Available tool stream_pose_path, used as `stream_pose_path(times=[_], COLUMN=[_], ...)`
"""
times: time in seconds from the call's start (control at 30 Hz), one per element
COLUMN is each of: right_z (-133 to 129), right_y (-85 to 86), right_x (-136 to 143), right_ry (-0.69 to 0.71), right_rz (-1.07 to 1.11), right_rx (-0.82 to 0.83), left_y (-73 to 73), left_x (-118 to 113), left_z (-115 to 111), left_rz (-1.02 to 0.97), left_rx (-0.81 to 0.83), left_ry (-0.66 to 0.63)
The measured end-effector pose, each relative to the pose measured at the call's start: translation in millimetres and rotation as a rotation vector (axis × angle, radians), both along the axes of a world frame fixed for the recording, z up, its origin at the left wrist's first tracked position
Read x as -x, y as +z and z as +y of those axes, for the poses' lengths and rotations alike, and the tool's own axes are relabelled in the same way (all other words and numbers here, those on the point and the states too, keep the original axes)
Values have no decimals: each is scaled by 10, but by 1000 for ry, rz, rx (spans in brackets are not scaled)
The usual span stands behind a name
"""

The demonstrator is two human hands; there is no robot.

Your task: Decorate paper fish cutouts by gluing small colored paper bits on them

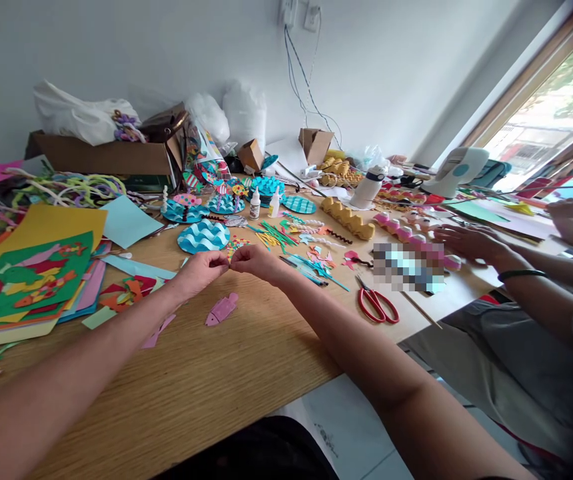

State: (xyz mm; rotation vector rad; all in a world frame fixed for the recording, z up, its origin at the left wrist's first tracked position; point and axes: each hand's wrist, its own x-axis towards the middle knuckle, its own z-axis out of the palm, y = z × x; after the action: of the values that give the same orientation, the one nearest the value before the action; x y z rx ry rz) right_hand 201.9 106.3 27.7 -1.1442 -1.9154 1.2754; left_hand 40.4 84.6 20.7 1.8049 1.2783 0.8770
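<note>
My left hand (200, 272) and my right hand (257, 261) meet over the table, thumbs and fingertips pinched together. Whatever sits between the fingertips is too small to make out. Just below them a pink paper fish (221, 310) lies flat on the wood. Beyond my hands is a blue wavy-patterned disc (203, 237), and a pile of tiny coloured paper bits (237, 245) lies right behind my fingers. Two small white glue bottles (255, 203) stand farther back. Red-handled scissors (376, 303) rest to the right of my right forearm.
Coloured paper sheets and cut fish on a green sheet (31, 277) cover the left side. Thin paper strips (274, 233) and yellow egg-carton pieces (349, 219) spread across the middle. At right, a co-worker's hands (471, 243) reach over the table near pink carton pieces (401, 227).
</note>
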Motion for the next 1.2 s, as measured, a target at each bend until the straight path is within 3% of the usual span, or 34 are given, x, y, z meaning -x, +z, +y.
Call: stream_pose_path(times=[0.17,0.47,0.83,1.0,1.1,1.2], right_z=[-100,-240,-277,-345,-418,-479], right_y=[66,141,128,157,192,228], right_x=[-16,60,83,84,119,182], right_ry=[-32,-65,42,175,303,381], right_rz=[-72,-296,-323,-488,-617,-691], right_rx=[-19,-317,-299,-365,-428,-478], left_y=[30,55,79,115,45,-66], left_x=[10,19,119,309,384,414], left_z=[-84,-158,-269,-549,-779,-946], left_rz=[-14,-35,77,262,543,604], left_rx=[39,84,79,-26,-286,-464], left_ry=[30,60,43,51,-185,-243])
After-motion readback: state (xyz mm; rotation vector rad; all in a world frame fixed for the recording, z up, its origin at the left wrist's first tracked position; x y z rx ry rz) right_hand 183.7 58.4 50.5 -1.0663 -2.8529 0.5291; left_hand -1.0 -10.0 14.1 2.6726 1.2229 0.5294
